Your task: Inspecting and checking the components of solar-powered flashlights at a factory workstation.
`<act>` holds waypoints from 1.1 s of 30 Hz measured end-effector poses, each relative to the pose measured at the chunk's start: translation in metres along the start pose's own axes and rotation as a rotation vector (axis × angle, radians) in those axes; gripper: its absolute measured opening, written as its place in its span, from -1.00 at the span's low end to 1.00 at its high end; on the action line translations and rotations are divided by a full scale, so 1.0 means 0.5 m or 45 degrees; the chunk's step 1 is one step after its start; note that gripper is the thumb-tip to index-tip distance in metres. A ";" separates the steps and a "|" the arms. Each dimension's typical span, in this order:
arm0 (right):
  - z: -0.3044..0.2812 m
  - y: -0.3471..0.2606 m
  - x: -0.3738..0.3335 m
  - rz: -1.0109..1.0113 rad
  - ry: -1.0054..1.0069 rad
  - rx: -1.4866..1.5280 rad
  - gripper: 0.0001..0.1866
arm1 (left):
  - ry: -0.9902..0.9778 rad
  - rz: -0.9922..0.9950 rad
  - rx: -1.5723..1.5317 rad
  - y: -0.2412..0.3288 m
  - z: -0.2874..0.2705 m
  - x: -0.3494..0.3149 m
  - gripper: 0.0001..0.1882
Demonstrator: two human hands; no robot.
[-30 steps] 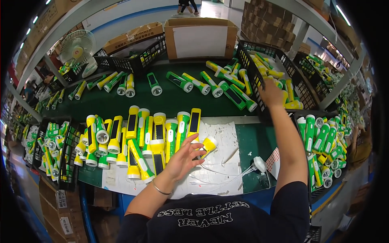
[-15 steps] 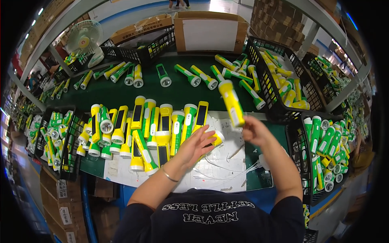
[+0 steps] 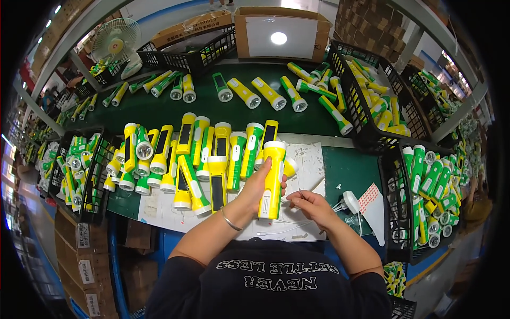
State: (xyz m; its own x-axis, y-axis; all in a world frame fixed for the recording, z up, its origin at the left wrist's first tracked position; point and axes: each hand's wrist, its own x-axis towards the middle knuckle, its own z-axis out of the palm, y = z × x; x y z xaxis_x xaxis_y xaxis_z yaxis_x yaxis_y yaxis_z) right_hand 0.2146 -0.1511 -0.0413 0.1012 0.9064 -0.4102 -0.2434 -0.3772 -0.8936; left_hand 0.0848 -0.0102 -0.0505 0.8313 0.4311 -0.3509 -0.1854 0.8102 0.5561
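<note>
My left hand (image 3: 252, 194) grips a yellow flashlight (image 3: 273, 181) with a white head, standing upright with its head pointing away from me. Close by, the fingers of my right hand (image 3: 314, 209) are pinched together beside the flashlight's lower end; what is in them, if anything, is too small to make out. White cables (image 3: 272, 232) lie on the worktop under my hands. To the left of the held flashlight, several yellow and green flashlights (image 3: 234, 162) rest in a cluster, some showing dark panels. A bright round light spot (image 3: 278, 38) shows on the white sheet ahead.
Black crates of flashlights stand at left (image 3: 95, 183) and right (image 3: 394, 212); another crate (image 3: 366, 125) sits at the far right. More flashlights (image 3: 244, 94) lie along the green surface behind. A white adapter (image 3: 350, 202) lies near my right forearm, beside a red-dotted sticker sheet (image 3: 369, 199).
The yellow flashlight has passed from my right hand to my left, which was open before. My right hand has come down toward the cables. A light spot has appeared on the white sheet.
</note>
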 end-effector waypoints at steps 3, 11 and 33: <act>0.008 -0.003 -0.004 -0.055 0.088 -0.145 -0.72 | 0.002 -0.005 0.014 -0.007 0.000 -0.004 -0.56; 0.019 -0.025 -0.011 -0.640 0.245 -0.866 -0.78 | 0.024 0.041 0.078 -0.009 0.000 -0.012 -0.59; 0.078 -0.058 -0.023 -1.186 0.260 -1.784 -0.86 | -0.052 0.465 0.642 -0.034 -0.010 -0.030 -0.57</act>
State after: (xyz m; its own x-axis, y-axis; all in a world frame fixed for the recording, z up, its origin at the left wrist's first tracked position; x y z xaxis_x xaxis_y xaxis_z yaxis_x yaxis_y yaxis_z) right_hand 0.1828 -0.1434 -0.0035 -0.1521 0.9064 0.3940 0.9331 0.2631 -0.2451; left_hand 0.0729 -0.0285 -0.0583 0.7823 0.6211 -0.0476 -0.1994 0.3221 0.9255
